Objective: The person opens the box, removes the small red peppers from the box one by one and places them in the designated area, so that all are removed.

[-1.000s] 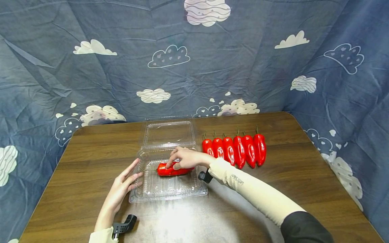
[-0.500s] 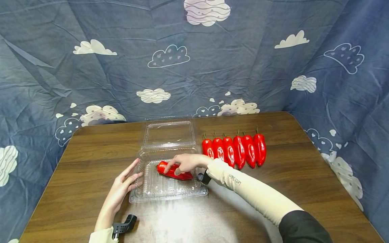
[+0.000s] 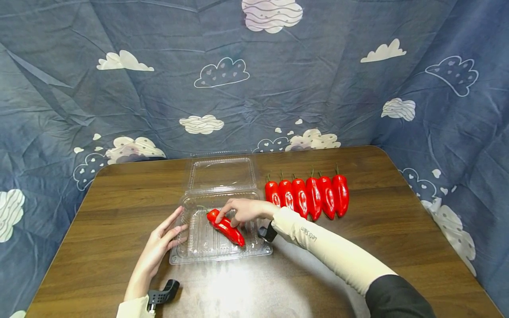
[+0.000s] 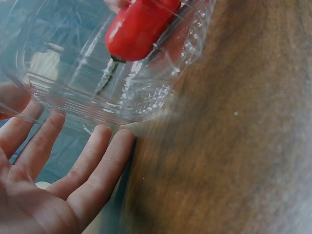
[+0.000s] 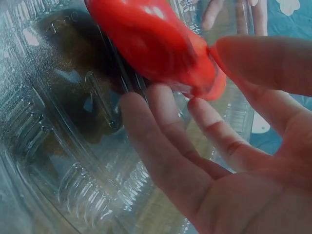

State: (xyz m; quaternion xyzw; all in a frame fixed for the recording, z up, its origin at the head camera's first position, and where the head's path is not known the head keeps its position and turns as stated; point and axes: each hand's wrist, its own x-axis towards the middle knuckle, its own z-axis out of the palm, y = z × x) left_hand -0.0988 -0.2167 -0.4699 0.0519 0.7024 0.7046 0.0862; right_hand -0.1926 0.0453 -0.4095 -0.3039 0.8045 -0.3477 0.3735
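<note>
A clear plastic clamshell container [image 3: 220, 261] lies open on the table, its lid folded back. Inside its base rests a glossy red pepper [image 3: 228, 229], slanted with its green-stemmed end toward the far left. My right hand [image 3: 247, 210] reaches over the base and pinches the pepper near its stem end. In the right wrist view, the thumb is on one side of the pepper [image 5: 151, 39] and the fingertips on the other. My left hand [image 3: 157, 247] has its fingers fairly straight against the container's left side; the left wrist view shows those fingers [image 4: 100, 165] right at the rim.
Several more red peppers [image 3: 313, 198] lie side by side to the right of the container, stems pointing away. The lid [image 3: 222, 191] stretches back toward the far edge of the brown wooden table [image 3: 381, 229]. A blue cloud-print cloth [image 3: 222, 106] hangs behind.
The pepper in the container has turned from lying nearly crosswise to a slant, its tip swinging toward the near side. My right hand has turned with it; my left hand stays in place.
</note>
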